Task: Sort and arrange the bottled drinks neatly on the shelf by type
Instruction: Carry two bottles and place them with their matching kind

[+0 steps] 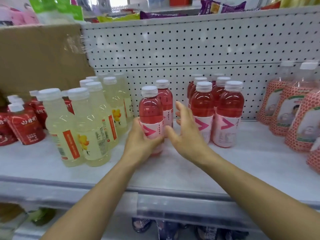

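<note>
1. Far left on the shelf [173, 172] stand red-labelled drinks [24, 125]. Right of them is a block of pale yellow bottles [78, 129], already kept together.
2. Near the middle, the left hand [141, 142] wraps its fingers round the lower label of a pink bottle [150, 110], which stands upright on the shelf. A second pink bottle [165, 99] stands just behind it.
3. The right hand [186, 130] is spread and holds nothing, just right of the held bottle. I cannot tell whether it touches either bottle.
4. To the right, apart from these two, stands the main pink group [225, 115], where this bottle likely belongs.
5. Far right are orange-patterned bottles [294, 115].
6. Handling, as a judgement:
   - The bottle is filled to the neck, so it is probably fairly heavy.
   - It looks like stiff plastic rather than anything fragile.
   - The clear shoulder looks slick, so the label band gives the surer grip.
   - It is tall and narrow, so sliding it could tip it against its neighbours.
</note>
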`<state>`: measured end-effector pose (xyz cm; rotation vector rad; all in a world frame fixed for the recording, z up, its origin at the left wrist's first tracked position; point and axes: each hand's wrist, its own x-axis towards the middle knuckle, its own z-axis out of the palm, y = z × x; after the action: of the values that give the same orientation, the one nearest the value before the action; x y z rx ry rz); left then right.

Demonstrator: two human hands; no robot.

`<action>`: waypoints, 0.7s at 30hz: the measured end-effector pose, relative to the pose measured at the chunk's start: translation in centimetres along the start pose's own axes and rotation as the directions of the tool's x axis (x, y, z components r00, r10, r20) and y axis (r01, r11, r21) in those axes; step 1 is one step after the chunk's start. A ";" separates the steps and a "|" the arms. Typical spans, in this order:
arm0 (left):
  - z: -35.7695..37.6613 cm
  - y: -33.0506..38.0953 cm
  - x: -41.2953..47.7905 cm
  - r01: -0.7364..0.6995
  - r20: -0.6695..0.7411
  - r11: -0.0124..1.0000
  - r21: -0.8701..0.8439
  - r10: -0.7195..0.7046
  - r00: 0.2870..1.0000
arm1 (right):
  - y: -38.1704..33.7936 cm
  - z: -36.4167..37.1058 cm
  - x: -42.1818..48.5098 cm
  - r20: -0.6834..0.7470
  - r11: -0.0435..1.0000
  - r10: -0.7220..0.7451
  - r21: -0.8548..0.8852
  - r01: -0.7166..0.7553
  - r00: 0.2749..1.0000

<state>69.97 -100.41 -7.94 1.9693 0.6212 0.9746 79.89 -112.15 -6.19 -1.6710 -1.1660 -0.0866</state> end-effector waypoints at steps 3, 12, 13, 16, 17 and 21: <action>-1.1 -0.6 0.4 0.009 -0.092 0.999 0.031 -0.006 0.996 | 0.7 2.1 1.6 0.063 0.981 0.188 0.031 -0.190 0.980; -1.1 -1.9 0.7 0.083 -0.101 0.996 0.013 -0.082 0.992 | 3.4 6.8 6.2 -0.168 0.894 0.445 0.143 -0.425 0.880; -1.1 -2.0 0.7 0.076 -0.105 0.997 0.001 -0.076 0.992 | 3.2 6.6 6.1 -0.171 0.897 0.441 0.130 -0.423 0.881; -1.4 -2.6 0.7 0.081 -0.073 0.996 -0.030 -0.083 0.994 | 2.2 5.1 4.7 -0.106 0.902 0.429 0.099 -0.420 0.897; -1.7 -2.7 0.6 0.078 -0.047 0.996 -0.039 -0.080 0.996 | 1.6 4.2 3.7 -0.068 0.905 0.420 0.105 -0.412 0.905; -2.4 -2.1 -0.5 0.106 0.085 0.992 -0.067 -0.101 0.991 | 0.1 0.1 -1.4 0.078 0.921 0.335 0.183 -0.344 0.939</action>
<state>67.54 -98.58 -9.04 1.8849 0.6282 0.8378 79.18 -112.92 -7.06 -1.6814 -0.8703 0.2768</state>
